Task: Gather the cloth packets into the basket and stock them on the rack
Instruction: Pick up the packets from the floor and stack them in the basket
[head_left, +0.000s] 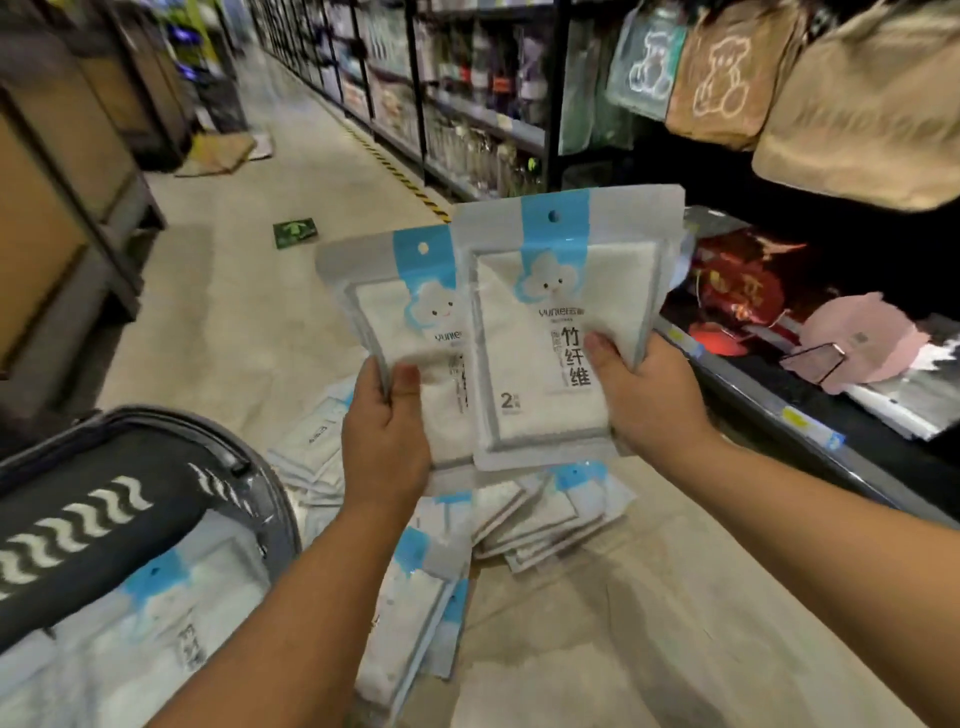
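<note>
Two white cloth packets with blue cloud headers are held up over the floor. My left hand (387, 431) grips the lower edge of the left packet (400, 312). The right packet (561, 322) overlaps it in front, and my right hand (644, 395) pinches it at its lower right side. Beneath my hands a loose pile of several more packets (524, 525) lies on the floor. At the lower left stands the dark basket (156, 447) with a wavy-patterned handle, and packets (171, 613) lie inside it.
A rack shelf (779, 410) with price tags runs along the right, carrying red items and a pink cap (857, 343). Bags with bear prints (727, 78) hang above. Brown shelving stands at the left. The aisle stretches ahead with a green floor sticker (295, 232) and flattened cardboard (223, 153).
</note>
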